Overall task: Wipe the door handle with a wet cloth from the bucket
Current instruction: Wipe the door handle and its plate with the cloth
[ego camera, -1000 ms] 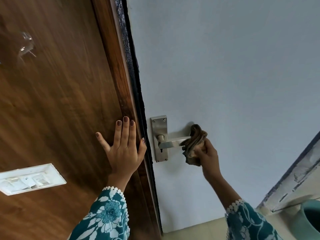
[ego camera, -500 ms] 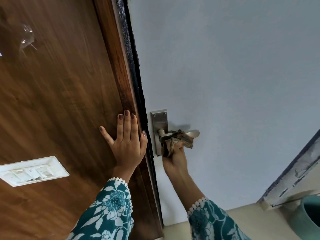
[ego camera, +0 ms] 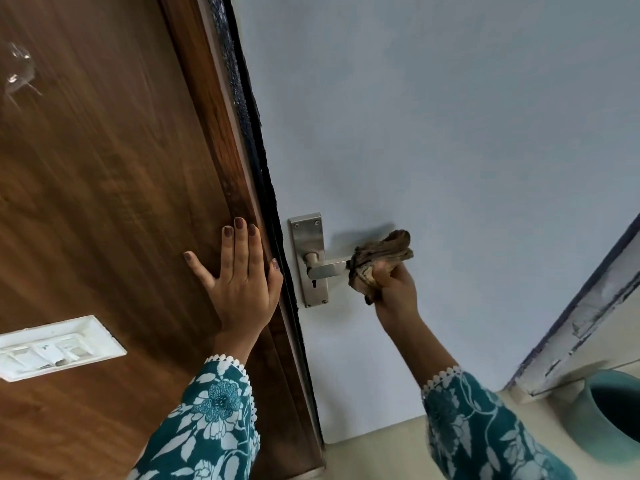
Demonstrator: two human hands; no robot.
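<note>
A steel lever door handle point(ego camera: 325, 268) on its back plate point(ego camera: 306, 233) is fixed to the pale blue door point(ego camera: 433, 133). My right hand point(ego camera: 394, 282) grips a bunched brown cloth point(ego camera: 381, 252) wrapped over the lever's outer end, which is hidden under it. My left hand point(ego camera: 239, 278) lies flat with fingers spread on the wooden frame point(ego camera: 214, 133), just left of the door edge. The teal bucket point(ego camera: 609, 410) stands on the floor at the lower right, partly cut off.
A white switch plate point(ego camera: 55, 346) sits on the wood panel at lower left. A chipped white door frame point(ego camera: 588, 323) runs along the right. Beige floor point(ego camera: 374, 455) shows below the door.
My right hand has slid the cloth outward along the lever, from near the back plate to its outer end. My left hand stays flat on the wood.
</note>
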